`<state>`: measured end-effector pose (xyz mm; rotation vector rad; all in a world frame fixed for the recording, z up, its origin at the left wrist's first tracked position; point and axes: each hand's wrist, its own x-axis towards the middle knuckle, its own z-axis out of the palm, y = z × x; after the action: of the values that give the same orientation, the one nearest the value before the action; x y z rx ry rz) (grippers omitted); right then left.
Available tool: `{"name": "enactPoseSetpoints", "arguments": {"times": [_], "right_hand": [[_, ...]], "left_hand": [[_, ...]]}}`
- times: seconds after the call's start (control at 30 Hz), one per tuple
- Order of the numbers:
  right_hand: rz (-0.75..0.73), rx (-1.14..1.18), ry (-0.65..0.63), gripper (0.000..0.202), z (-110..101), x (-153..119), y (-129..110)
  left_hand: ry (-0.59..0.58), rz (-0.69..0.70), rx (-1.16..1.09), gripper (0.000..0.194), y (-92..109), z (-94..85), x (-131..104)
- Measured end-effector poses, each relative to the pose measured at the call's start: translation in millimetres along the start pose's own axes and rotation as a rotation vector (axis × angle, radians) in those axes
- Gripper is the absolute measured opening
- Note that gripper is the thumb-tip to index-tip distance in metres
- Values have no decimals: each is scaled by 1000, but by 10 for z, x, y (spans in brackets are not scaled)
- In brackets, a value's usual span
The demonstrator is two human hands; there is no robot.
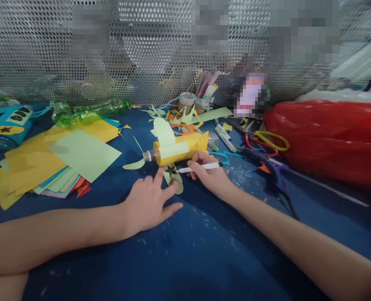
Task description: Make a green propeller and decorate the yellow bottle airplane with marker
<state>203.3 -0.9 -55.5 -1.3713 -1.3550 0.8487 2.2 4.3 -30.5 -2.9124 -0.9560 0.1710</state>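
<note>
A toy plane (193, 144), made from a plastic bottle wrapped in yellow paper, lies on the blue table. It has pale green paper wings and a propeller (134, 165) by its bottle neck. On the near wing (179, 187) there is a dark star (171, 170). My right hand (209, 171) grips a white marker (206, 166), its tip at the star's edge. With fingers spread, my left hand (151, 198) rests against the near wing and the plane's body, holding nothing in its grasp.
Yellow and green paper sheets (85, 154) and green bottles (99, 109) lie left. At right are scissors (262, 144), a blue glue gun (268, 167) and a red plastic bag (326, 142). Paper scraps (185, 121) and markers (224, 138) lie behind the plane, before a perforated metal screen (160, 54).
</note>
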Motion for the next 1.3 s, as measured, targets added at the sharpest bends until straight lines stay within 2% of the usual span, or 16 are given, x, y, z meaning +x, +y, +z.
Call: {"name": "enactPoseSetpoints", "arguments": {"times": [0.47,0.57,0.67,0.83,1.0,1.1,1.2,1.3], "right_hand": [[11,-7,26,23,-2,-23,-78],[-25,59,120,25,4,-77,-116],[-131,110,261,23,15,-142,-142],[-302,27,409,14,15,-170,-112],[-446,-54,605,11,-113,-68,-94],[-484,-114,724,13,-238,44,-71],[-486,-145,735,12,-360,160,20],[-416,-150,668,14,-454,245,163]], "left_hand": [[-5,1,0,56,2,-16,1],[-10,0,21,58,2,-12,0],[-6,0,33,59,3,-7,0],[6,-9,37,61,5,2,0],[5,-2,33,61,2,2,0],[0,0,31,59,1,-4,0],[5,-7,31,56,-1,-10,-1],[20,-20,33,56,-9,-4,-2]]}}
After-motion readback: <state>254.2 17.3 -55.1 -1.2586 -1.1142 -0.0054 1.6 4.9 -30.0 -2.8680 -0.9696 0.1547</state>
